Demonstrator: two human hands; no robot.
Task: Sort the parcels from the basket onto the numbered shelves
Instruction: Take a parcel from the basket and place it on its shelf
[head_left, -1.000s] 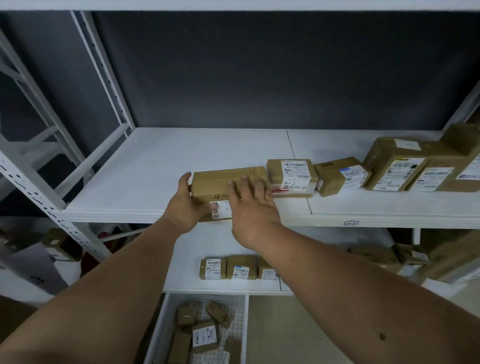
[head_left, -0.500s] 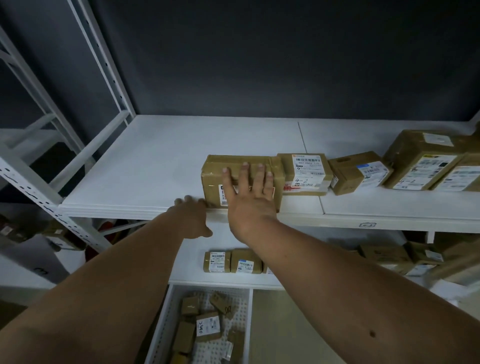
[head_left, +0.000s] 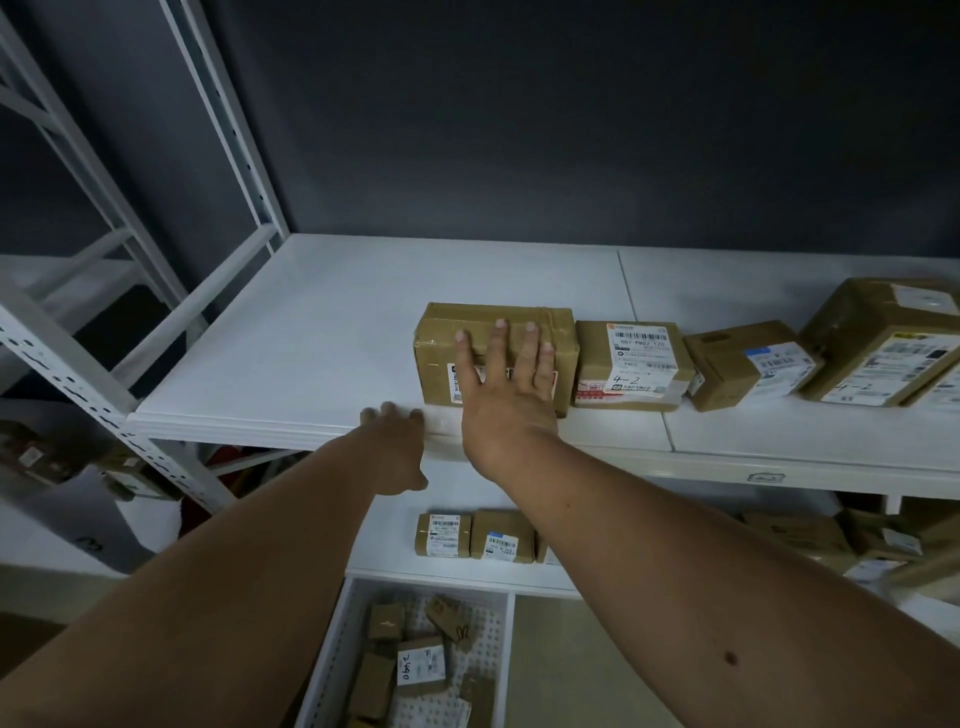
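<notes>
The brown box (head_left: 496, 358) now sits flat on the upper shelf (head_left: 291, 364), near the front edge. A second ago it was held up at the edge by both hands. Now it has been pushed farther in, and it is lined up just beside the box with the white label (head_left: 631, 364) on its right. The two look as if they touch.

The right hand (head_left: 506, 400) is laid flat on the front of the brown box. Its grip is spread, with straight fingers (head_left: 498, 343) pressed on the box. Nothing is pinched.

The left hand (head_left: 397, 447) has been taken off the box. It is now held low, at the front edge of the shelf. Its fingertips seem to rest on the edge. The grip is seen from behind, so it cannot be told if the fingers are curled or straight. Nothing seems to be held in it.

This box seems to be put away in the row marked 4-2. More boxes are seen farther right on the same shelf. Small boxes are also seen on the lower shelf (head_left: 395, 530).

The job is not done. More parcels (head_left: 421, 667) are left in the white basket (head_left: 332, 660) below, near the person. One of them probably has to be picked up next.
</notes>
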